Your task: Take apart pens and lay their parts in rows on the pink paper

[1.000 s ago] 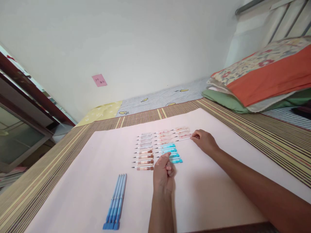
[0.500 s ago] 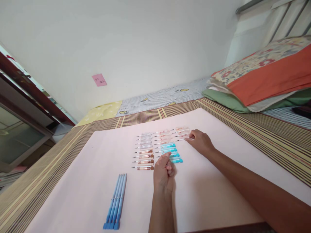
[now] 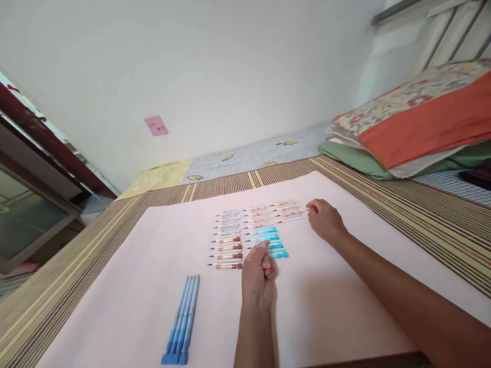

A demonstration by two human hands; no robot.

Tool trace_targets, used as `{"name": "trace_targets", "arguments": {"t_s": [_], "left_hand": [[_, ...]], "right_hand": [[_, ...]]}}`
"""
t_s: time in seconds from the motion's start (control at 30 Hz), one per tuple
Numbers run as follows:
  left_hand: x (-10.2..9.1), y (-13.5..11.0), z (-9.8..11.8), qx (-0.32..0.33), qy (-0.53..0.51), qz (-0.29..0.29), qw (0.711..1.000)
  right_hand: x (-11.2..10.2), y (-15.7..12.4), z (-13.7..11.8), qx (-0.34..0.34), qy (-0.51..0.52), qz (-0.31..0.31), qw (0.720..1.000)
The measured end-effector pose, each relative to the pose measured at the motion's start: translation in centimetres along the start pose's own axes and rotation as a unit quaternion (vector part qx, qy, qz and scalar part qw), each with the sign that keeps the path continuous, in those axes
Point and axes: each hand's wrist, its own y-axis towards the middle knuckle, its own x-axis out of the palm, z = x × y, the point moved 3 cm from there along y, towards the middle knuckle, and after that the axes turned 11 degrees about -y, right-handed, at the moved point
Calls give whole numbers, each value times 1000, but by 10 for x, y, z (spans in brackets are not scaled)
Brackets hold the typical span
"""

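Observation:
Pens lie in stacked rows on a large pale sheet [image 3: 126, 286]. My right hand [image 3: 326, 220] is at the right end of a white pen [image 3: 292, 220], the lowest of several clear-and-pink pens [image 3: 289, 204]. Its fingers are curled together; contact with the pen is unclear. My left hand [image 3: 258, 268] rests closed in a loose fist over the near end of the turquoise pens [image 3: 270, 237], partly covering them. Brown-capped pens [image 3: 229, 255] lie to its left, below clear pens [image 3: 230, 220]. Nearer me lies a bundle of blue pens [image 3: 182, 322].
The sheet lies on a striped mat [image 3: 76, 276]. An orange pillow [image 3: 429, 128] rests on green folded cloth [image 3: 356, 157] at the right. A pink note [image 3: 156, 125] is stuck to the wall [image 3: 230, 66].
My right hand has slid right, from over the white pen to its end, uncovering more of it. The pen and my left hand stay in place.

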Motion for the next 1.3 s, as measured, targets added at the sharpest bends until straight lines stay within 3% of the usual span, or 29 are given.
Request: {"name": "trace_targets", "arguments": {"t_s": [0.23,0.67,1.3], "left_hand": [[2,-2,-1,4,0,0,1000],[-1,0,-1,2,13,-8,1000],[1,0,-2,0,4,-1,1000]], "right_hand": [[13,9,23,-6,17,-78,997],[12,9,5,-20,-102,-109,989],[8,8,-3,-18,-129,-128,983]]}}
